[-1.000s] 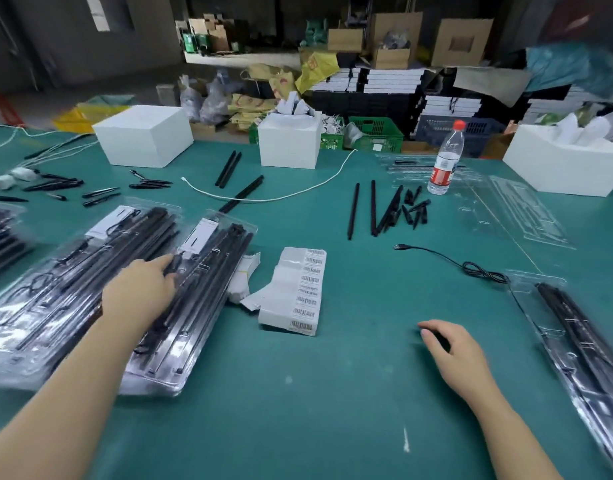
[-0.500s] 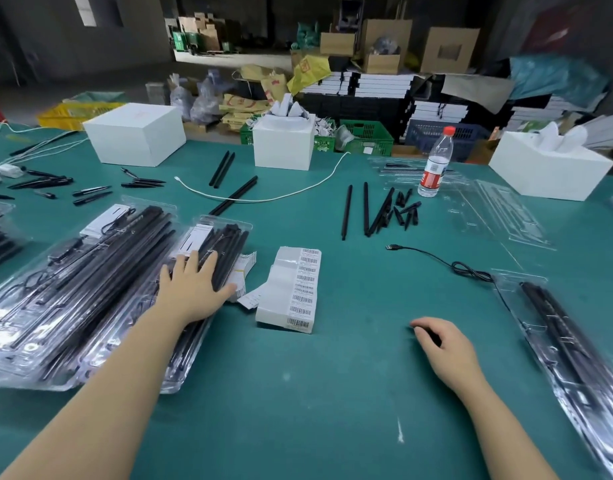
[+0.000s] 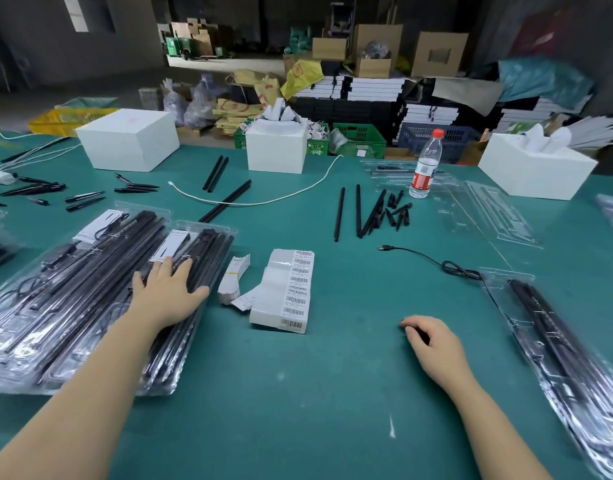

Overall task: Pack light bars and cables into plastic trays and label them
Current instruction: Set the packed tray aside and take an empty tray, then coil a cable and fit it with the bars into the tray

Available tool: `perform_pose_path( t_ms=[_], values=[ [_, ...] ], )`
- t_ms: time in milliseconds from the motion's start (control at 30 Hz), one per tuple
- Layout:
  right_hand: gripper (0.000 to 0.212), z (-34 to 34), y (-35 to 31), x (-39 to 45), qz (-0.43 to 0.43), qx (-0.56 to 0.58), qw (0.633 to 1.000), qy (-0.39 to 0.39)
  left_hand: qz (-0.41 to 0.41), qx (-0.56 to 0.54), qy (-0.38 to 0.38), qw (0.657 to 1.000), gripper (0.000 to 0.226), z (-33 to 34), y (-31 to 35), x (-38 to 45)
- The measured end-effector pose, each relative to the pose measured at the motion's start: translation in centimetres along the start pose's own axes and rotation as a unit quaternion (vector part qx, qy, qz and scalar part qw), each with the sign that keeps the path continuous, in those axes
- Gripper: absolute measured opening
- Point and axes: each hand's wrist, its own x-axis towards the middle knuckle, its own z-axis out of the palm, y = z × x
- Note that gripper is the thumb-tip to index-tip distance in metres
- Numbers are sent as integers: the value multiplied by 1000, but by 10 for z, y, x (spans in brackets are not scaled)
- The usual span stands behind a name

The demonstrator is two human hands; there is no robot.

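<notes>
My left hand [image 3: 170,292] lies flat, fingers spread, pressing on the nearer packed tray [image 3: 180,306] at my left. That clear tray holds black light bars and a coiled cable, with a white card at its far end. Its long axis runs from near-left to far-right. A second packed tray [image 3: 73,289] lies just beside it on the left, parallel, filled the same way, and overlapped by it along one edge.

My right hand [image 3: 433,344] rests on the green table [image 3: 315,393], fingers curled loosely over something small and dark; I cannot tell what it is or whether I am truly gripping it.

At my right a third tray [image 3: 558,344] holds black bars, its long axis running from far-left to near-right. A black USB cable [image 3: 433,259] trails from its far end, plug pointing left.

Between the hands sits a barcode label sheet [image 3: 291,289], with a label strip [image 3: 234,278] just beside it. Loose bars [image 3: 357,209] lie farther back, pointing mostly away from me, near a water bottle [image 3: 424,164] standing on empty clear trays [image 3: 485,206]. Three white boxes line the far edge; the middle box [image 3: 275,147] and the right one [image 3: 537,168] have white pieces sticking out.
</notes>
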Motion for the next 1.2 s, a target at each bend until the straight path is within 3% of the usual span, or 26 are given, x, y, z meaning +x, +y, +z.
perform_pose_path(
  t_ms=[200,267,333,400,500,567,1000,1200],
  values=[
    [21,-23,-11,10,40,-33,994,-101,-1,16,12,1000,82,-3,2,4],
    [23,-42,-9,13,26,-74,995,-55,11,11,42,999,80,-4,8,4],
    [24,-60,4,19,-4,-176,983,53,35,-7,73,997,76,-5,19,2],
    [42,-82,20,24,64,-302,947,95,72,-27,98,992,69,-5,33,-2],
    [70,-104,46,25,235,-327,915,3,133,-80,138,978,58,-1,58,-11],
    [76,-102,55,23,270,-317,907,-68,165,-98,147,970,54,3,75,-16],
    [70,-30,-20,-23,108,-446,882,-107,258,-130,56,956,48,36,175,-42],
    [76,-3,-53,-46,-2,-422,901,-103,291,-109,9,951,49,46,209,-45]
  ],
)
